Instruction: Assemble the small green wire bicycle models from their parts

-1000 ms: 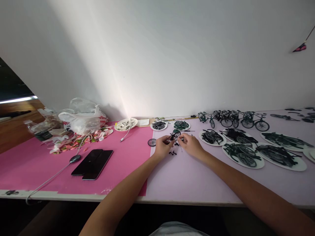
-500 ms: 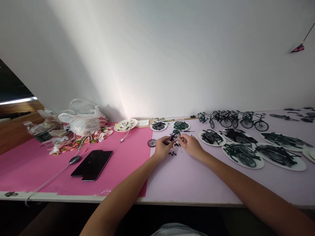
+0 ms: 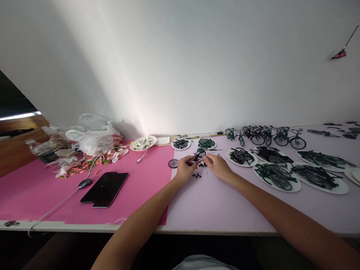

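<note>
Between my hands is a small dark model bicycle part with a spoked wheel [image 3: 201,155]. My left hand [image 3: 185,167] is closed around its left side, fingers pinched. My right hand [image 3: 216,165] pinches close to the wheel's right side; whatever lies in those fingertips is too small to make out. A loose spoked wheel [image 3: 173,163] lies flat just left of my left hand. Tiny black parts [image 3: 197,175] are scattered on the table below my fingers. Behind the hands stand a plate of black parts [image 3: 181,147] and a plate of green parts [image 3: 206,147].
Finished-looking model bicycles [image 3: 270,135] stand along the wall at the right. Several plates of bicycle parts, one a white plate [image 3: 296,189], lie before them. Two phones [image 3: 104,189], a corded puck [image 3: 85,183], petals [image 3: 84,165] and a plastic bag [image 3: 92,137] occupy the pink left side.
My right hand's fingers have shifted very slightly beside the wheel. The whole view has moved a little; the other things stay in place.
</note>
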Demonstrator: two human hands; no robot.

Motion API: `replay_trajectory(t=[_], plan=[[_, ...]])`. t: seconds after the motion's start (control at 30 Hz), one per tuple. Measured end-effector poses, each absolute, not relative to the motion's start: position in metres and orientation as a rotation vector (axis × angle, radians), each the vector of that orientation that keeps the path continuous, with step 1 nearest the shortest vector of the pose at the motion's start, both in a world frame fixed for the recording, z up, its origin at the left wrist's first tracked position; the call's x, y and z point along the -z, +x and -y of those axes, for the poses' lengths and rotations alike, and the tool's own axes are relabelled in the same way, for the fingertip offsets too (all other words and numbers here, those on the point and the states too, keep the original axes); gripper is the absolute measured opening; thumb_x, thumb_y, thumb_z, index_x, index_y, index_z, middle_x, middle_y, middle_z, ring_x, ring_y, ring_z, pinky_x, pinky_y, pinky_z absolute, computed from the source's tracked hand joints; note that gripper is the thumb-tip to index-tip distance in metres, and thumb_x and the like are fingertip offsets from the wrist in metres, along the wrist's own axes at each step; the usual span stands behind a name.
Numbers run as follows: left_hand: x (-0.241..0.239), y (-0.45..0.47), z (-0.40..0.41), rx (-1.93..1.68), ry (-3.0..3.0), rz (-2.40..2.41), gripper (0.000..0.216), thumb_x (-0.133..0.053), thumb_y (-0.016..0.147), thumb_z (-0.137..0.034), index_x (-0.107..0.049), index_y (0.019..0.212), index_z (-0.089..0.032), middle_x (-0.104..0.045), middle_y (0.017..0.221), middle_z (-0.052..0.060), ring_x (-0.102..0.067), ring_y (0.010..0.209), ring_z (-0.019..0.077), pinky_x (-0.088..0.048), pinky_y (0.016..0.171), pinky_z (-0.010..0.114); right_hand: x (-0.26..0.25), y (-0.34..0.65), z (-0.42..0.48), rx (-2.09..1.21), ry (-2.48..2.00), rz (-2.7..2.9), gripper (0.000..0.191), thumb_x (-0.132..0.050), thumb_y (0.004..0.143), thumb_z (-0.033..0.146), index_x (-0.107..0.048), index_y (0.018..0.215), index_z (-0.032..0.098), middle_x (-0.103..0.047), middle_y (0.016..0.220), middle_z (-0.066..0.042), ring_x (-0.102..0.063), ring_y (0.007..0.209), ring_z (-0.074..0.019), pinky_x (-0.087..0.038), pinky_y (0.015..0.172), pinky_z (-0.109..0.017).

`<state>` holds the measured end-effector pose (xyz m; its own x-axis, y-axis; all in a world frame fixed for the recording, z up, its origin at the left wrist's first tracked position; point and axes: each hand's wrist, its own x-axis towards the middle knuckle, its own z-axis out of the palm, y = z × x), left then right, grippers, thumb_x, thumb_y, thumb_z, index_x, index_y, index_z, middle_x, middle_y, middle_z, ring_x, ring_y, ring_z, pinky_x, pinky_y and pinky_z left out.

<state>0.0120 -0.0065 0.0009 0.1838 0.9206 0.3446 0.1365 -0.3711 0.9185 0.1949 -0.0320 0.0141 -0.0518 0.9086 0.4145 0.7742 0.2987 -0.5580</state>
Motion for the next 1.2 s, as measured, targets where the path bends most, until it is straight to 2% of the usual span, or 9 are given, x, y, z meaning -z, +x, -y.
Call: replay_trajectory(t=[0.13, 0.23, 0.5, 0.73, 0.8, 0.97, 1.1, 1.2], plan=[[-0.0022, 0.012, 0.0074, -1.266, 1.68, -1.001, 0.03, -0.078, 0.077, -0.041, -0.074, 0.088, -0.014, -0.068, 0.067, 0.004, -0.063, 0.057, 0.0163, -0.041, 0.05, 0.023, -0.0151, 0.1933, 0.0332, -0.237, -1.528, 1.829, 0.023, -0.054, 0.092, 0.046, -0.059, 0.09, 0.024, -0.056, 0.057, 0.004, -0.05, 0.051, -0.016, -0.026, 0.054, -0.026], [-0.0022, 0.0118, 0.0075, -1.267, 1.683, -1.004, 0.03, -0.079, 0.077, -0.041, -0.074, 0.088, -0.014, -0.068, 0.066, 0.003, -0.064, 0.058, 0.0167, -0.042, 0.05, 0.023, -0.0133, 0.1937, 0.0317, -0.236, -1.527, 1.832, 0.021, -0.053, 0.092, 0.044, -0.058, 0.089, 0.024, -0.055, 0.055, 0.004, -0.049, 0.05, -0.016, -0.025, 0.053, -0.026], [-0.0009, 0.0118, 0.0058, -1.27, 1.682, -1.01, 0.029, -0.079, 0.077, -0.04, -0.074, 0.089, -0.014, -0.068, 0.066, 0.003, -0.066, 0.059, 0.0174, -0.042, 0.051, 0.023, -0.0111, 0.1967, 0.029, -0.246, -1.495, 1.888, 0.039, -0.038, 0.1, 0.047, -0.054, 0.075, 0.023, -0.058, 0.06, 0.0, -0.052, 0.056, -0.0169, -0.027, 0.056, -0.027], [-0.0051, 0.0108, 0.0085, -1.281, 1.673, -0.994, 0.028, -0.079, 0.076, -0.04, -0.074, 0.088, -0.014, -0.07, 0.071, 0.004, -0.066, 0.061, 0.0177, -0.044, 0.052, 0.024, -0.0164, 0.1939, 0.034, -0.277, -1.557, 1.858, 0.023, -0.053, 0.093, 0.046, -0.059, 0.093, 0.024, -0.056, 0.057, 0.004, -0.051, 0.051, -0.0158, -0.026, 0.054, -0.026], [-0.0055, 0.011, 0.0091, -1.274, 1.674, -1.004, 0.028, -0.079, 0.076, -0.039, -0.074, 0.088, -0.014, -0.069, 0.069, 0.004, -0.066, 0.06, 0.0175, -0.043, 0.052, 0.024, -0.0148, 0.1945, 0.0326, -0.275, -1.535, 1.866, 0.022, -0.051, 0.093, 0.044, -0.059, 0.089, 0.023, -0.057, 0.058, 0.003, -0.051, 0.052, -0.0161, -0.027, 0.054, -0.026], [-0.0061, 0.0115, 0.0091, -1.273, 1.682, -1.019, 0.022, -0.078, 0.076, -0.034, -0.074, 0.086, -0.015, -0.069, 0.068, 0.003, -0.066, 0.061, 0.0178, -0.043, 0.053, 0.023, -0.0109, 0.1965, 0.029, -0.267, -1.45, 1.912, 0.038, -0.039, 0.1, 0.047, -0.054, 0.075, 0.023, -0.058, 0.059, 0.0, -0.051, 0.054, -0.0168, -0.029, 0.056, -0.027], [-0.0075, 0.011, 0.0101, -1.265, 1.685, -1.009, 0.019, -0.076, 0.077, -0.031, -0.073, 0.087, -0.014, -0.068, 0.066, 0.003, -0.066, 0.06, 0.0173, -0.042, 0.052, 0.023, -0.0147, 0.195, 0.0326, -0.318, -1.49, 1.879, 0.031, -0.044, 0.099, 0.047, -0.06, 0.09, 0.023, -0.06, 0.06, 0.001, -0.054, 0.054, -0.0171, -0.029, 0.055, -0.027], [-0.0079, 0.0107, 0.0106, -1.271, 1.689, -0.998, 0.019, -0.076, 0.077, -0.032, -0.073, 0.086, -0.015, -0.068, 0.068, 0.003, -0.066, 0.061, 0.0172, -0.043, 0.053, 0.023, -0.0175, 0.1937, 0.0355, -0.324, -1.531, 1.872, 0.025, -0.049, 0.096, 0.046, -0.06, 0.096, 0.023, -0.055, 0.056, 0.004, -0.05, 0.05, -0.0163, -0.026, 0.053, -0.027]])
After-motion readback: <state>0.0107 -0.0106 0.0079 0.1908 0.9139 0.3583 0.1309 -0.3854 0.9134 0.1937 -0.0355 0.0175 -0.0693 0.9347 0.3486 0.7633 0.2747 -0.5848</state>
